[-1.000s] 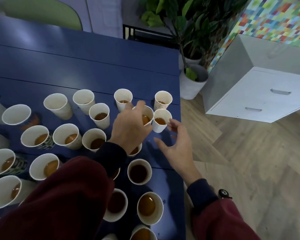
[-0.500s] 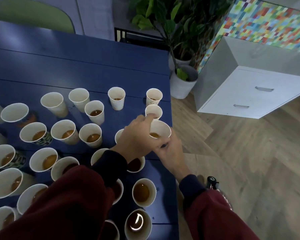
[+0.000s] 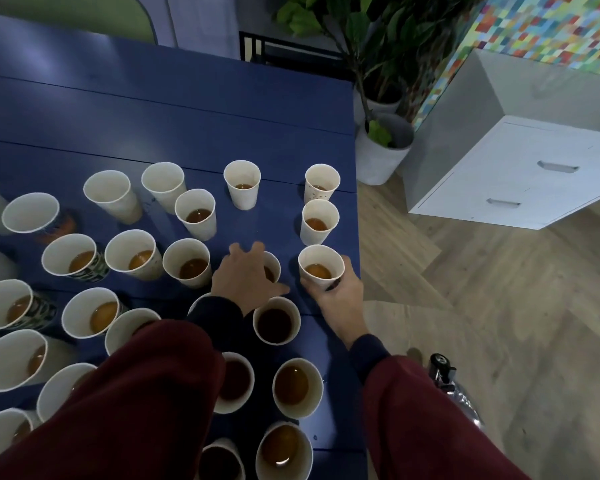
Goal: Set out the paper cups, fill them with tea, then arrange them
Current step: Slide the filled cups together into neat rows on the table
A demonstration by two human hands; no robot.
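Observation:
Several white paper cups stand on the blue table (image 3: pixel 174 109), most with brown tea in them. My right hand (image 3: pixel 338 296) grips a tea-filled cup (image 3: pixel 321 266) near the table's right edge. Two more cups (image 3: pixel 319 221) (image 3: pixel 322 181) stand in a line behind it. My left hand (image 3: pixel 245 277) covers the rim of another cup (image 3: pixel 272 266) just to the left, fingers curled round it. My dark red sleeves hide a few cups at the bottom.
The table's right edge (image 3: pixel 355 209) runs close past the held cup. Beyond it are a potted plant (image 3: pixel 383 147), a white drawer cabinet (image 3: pixel 520 168) and wooden floor. A green chair back (image 3: pixel 77 12) stands behind the table.
My hands have parted. The right hand has carried its cup from the middle to the right edge, in line below two others. The left hand has settled on a neighbouring cup.

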